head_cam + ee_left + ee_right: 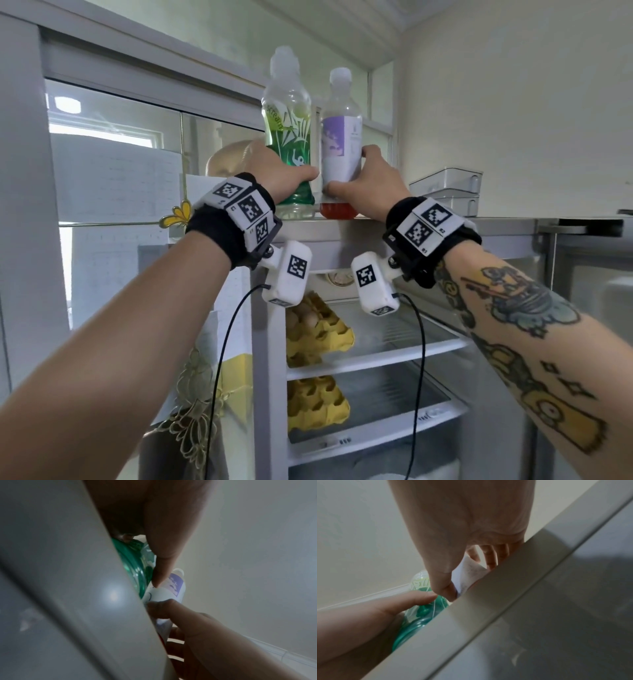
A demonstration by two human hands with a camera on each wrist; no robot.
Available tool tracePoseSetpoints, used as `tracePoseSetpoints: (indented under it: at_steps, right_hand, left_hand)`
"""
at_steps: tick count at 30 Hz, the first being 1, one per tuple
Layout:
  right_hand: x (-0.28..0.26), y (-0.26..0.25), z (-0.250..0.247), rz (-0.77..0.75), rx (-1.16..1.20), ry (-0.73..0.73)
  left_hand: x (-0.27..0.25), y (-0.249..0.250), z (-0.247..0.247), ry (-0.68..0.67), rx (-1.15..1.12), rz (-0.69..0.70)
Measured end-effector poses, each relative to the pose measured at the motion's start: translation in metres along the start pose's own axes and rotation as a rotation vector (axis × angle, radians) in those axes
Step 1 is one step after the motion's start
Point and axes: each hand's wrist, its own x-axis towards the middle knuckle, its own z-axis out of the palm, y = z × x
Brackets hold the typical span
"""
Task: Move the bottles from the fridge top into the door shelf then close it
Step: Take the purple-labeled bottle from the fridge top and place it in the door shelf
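Observation:
Two bottles stand upright side by side on the fridge top (507, 222). The green-labelled bottle (289, 137) on the left holds a little pale liquid; my left hand (277, 174) wraps round its lower body, thumb (163, 563) against the green plastic (135, 566). The bottle with the white and purple label (340, 144) has reddish liquid at its base; my right hand (368, 181) grips its lower part, thumb (443, 585) and fingers on the white label (467, 574). The green bottle (419, 609) also shows in the right wrist view. The fridge stands open below.
Stacked clear lidded boxes (448, 192) sit on the fridge top to the right of the bottles. Inside the fridge, yellow egg cartons (315, 329) lie on the wire shelves (394, 346). A window (113, 137) and a cloth-covered object are at the left.

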Motion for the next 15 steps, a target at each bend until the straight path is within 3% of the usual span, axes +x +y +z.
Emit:
tracePoseSetpoints:
  at_steps: [5, 7, 11, 15]
  right_hand:
    - [-0.008, 0.004, -0.007, -0.001, 0.057, 0.083]
    - [-0.016, 0.008, -0.016, 0.002, 0.089, 0.123]
    - [-0.039, 0.018, -0.038, -0.022, 0.101, 0.191]
    - [-0.067, 0.024, -0.061, -0.042, 0.09, 0.225]
  left_hand:
    - [-0.007, 0.005, -0.002, -0.013, 0.07, 0.002]
    - [-0.014, 0.01, -0.001, 0.04, 0.051, 0.019]
    - [-0.051, 0.026, 0.009, 0.208, 0.09, 0.269]
    - [-0.085, 0.037, 0.034, 0.083, 0.038, 0.4]
